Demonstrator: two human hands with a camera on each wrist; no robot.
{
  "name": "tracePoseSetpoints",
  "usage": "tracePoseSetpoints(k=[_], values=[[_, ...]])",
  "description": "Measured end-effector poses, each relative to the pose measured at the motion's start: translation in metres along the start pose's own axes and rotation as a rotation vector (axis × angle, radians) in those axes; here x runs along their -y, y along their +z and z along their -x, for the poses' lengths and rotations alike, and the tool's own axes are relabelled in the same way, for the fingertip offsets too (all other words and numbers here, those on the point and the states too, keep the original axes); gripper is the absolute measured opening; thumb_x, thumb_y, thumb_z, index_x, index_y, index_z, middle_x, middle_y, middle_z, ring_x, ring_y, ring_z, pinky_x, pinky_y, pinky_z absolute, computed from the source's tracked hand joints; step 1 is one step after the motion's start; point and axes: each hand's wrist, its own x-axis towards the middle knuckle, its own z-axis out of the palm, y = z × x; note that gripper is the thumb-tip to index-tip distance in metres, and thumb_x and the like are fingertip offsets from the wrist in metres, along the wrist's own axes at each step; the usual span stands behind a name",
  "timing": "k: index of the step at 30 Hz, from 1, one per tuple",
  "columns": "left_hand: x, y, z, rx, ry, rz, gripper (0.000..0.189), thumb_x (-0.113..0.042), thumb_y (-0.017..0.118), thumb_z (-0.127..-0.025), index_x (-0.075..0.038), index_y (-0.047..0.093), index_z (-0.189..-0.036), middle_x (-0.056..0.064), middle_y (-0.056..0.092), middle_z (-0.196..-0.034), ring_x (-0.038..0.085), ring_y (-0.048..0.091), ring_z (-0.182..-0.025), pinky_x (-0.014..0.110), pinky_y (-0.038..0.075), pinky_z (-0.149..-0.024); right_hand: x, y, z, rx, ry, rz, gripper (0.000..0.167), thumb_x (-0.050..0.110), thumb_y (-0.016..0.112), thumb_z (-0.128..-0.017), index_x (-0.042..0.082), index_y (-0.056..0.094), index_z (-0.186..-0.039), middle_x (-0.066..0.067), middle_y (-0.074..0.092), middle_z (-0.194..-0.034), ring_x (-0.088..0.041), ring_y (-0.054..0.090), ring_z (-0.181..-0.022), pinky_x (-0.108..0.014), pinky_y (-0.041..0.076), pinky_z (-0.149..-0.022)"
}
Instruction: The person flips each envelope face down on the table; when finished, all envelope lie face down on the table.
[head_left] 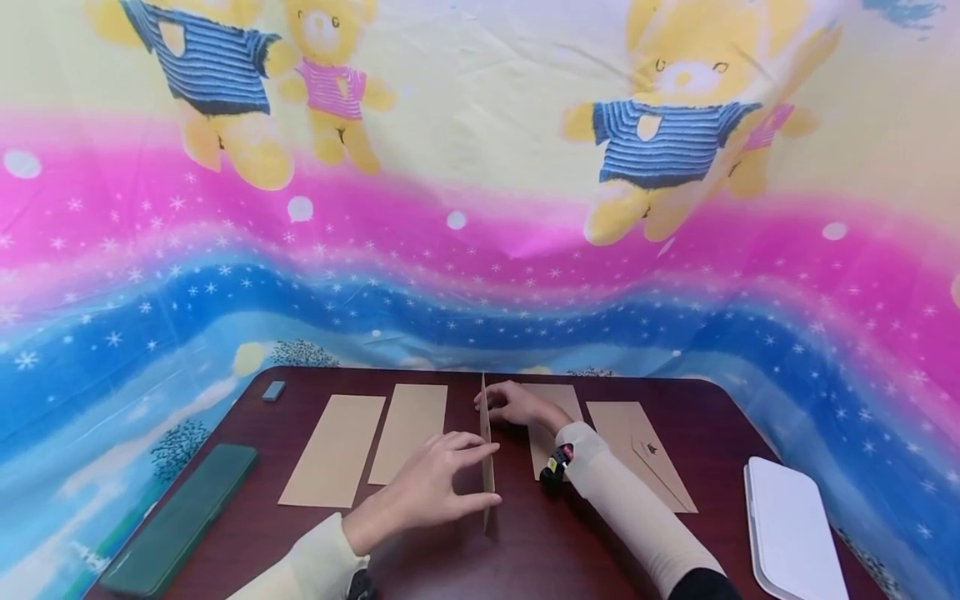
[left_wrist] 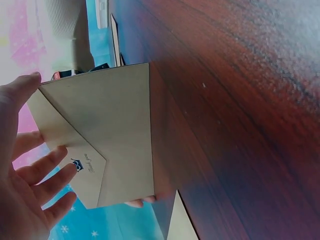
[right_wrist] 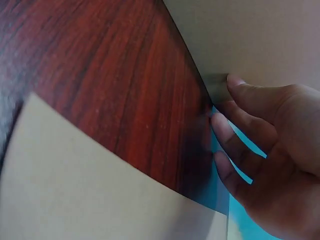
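A tan paper envelope (head_left: 487, 462) stands on edge above the dark table, seen nearly edge-on in the head view. In the left wrist view, the envelope (left_wrist: 120, 125) shows a pointed flap with a small dark emblem and "Thank you" print. My right hand (head_left: 520, 403) pinches its far edge; in the right wrist view the thumb (right_wrist: 250, 95) lies on one face, with fingers at the edge. My left hand (head_left: 427, 479) is at the near part, fingers spread and fairly straight by the flap side, thumb tip (left_wrist: 32, 80) at the upper corner.
Two plain-side envelopes (head_left: 333, 450) lie flat at left. At right lie another envelope (head_left: 555, 400), partly under the right arm, and one with its flap showing (head_left: 626, 425). A green case (head_left: 183, 517), a small blue-grey block (head_left: 273, 390) and a white case (head_left: 795, 525) sit near the table's sides.
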Motion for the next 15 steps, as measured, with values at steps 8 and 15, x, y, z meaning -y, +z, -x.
tracePoseSetpoints(k=[8, 15], values=[[0.0002, -0.0017, 0.0008, -0.014, 0.007, 0.008, 0.061, -0.055, 0.079, -0.085, -0.026, 0.067, -0.137, -0.007, 0.069, -0.127, 0.011, 0.063, -0.119, 0.038, 0.05, -0.099, 0.0032, 0.0011, -0.0011, -0.009, 0.031, 0.028, 0.029, 0.006, 0.064, -0.1, 0.006, 0.069, -0.128, -0.008, 0.073, -0.125, -0.03, 0.065, -0.125, -0.047, 0.051, -0.106], [0.0001, -0.002, -0.0001, -0.065, 0.044, 0.051, 0.047, -0.047, 0.084, -0.082, -0.026, 0.072, -0.121, -0.01, 0.067, -0.122, 0.009, 0.063, -0.113, 0.036, 0.049, -0.094, -0.0015, -0.0021, 0.0009, -0.037, 0.004, 0.059, 0.026, 0.015, 0.058, -0.105, 0.009, 0.071, -0.127, -0.004, 0.072, -0.126, -0.023, 0.064, -0.125, -0.045, 0.048, -0.109]])
